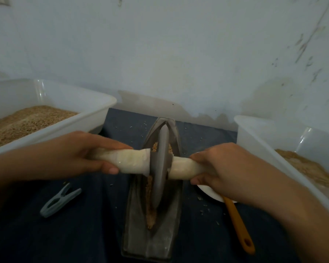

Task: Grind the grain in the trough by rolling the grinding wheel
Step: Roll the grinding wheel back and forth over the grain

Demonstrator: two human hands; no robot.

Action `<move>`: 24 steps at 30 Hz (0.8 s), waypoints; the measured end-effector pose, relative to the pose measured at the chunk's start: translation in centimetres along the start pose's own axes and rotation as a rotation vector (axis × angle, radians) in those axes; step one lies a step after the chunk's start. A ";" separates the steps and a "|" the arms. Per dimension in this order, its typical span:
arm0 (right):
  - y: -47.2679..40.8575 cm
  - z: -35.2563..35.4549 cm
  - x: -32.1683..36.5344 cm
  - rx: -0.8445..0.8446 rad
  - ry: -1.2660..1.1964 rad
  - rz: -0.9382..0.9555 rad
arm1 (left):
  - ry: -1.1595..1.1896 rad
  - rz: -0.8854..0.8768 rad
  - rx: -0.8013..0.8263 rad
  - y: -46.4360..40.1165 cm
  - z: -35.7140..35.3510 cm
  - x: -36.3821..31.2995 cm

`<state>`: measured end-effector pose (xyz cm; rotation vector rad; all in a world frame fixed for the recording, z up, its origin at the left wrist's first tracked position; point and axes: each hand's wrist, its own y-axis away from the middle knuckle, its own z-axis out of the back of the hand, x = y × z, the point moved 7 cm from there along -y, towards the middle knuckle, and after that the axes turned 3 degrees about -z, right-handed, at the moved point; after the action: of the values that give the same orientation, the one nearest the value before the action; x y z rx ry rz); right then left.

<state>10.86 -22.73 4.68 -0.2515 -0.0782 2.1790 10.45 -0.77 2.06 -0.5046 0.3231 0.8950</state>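
A dark metal boat-shaped trough (135,221) lies lengthwise on the dark cloth in the middle. A grey grinding wheel (160,164) stands on edge in its groove, with a pale wrapped axle handle (130,161) through its centre. My left hand (84,154) grips the left end of the handle. My right hand (217,166) grips the right end. Brown grain (150,211) lies along the groove below the wheel, and a little clings beside the hub.
A white tub of grain (95,118) stands at the left, another white tub (254,141) at the right. A grey clothes peg (60,201) lies front left. A white dish (207,192) and an orange-handled tool (237,223) lie right of the trough. A wall rises close behind.
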 end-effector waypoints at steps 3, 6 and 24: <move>1.1 0.7 0.2 0.070 -0.079 0.006 | 0.085 -0.012 0.088 0.5 0.2 -0.5; 0.4 0.3 0.0 0.008 -0.080 -0.017 | 0.008 0.003 0.063 0.3 0.0 -0.4; 1.2 0.9 0.2 0.060 -0.138 0.030 | 0.143 0.003 0.158 0.7 0.0 -0.1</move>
<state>9.57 -23.24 5.37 -0.0686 -0.0862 2.2233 9.84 -0.46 1.87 -0.4224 0.5214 0.8306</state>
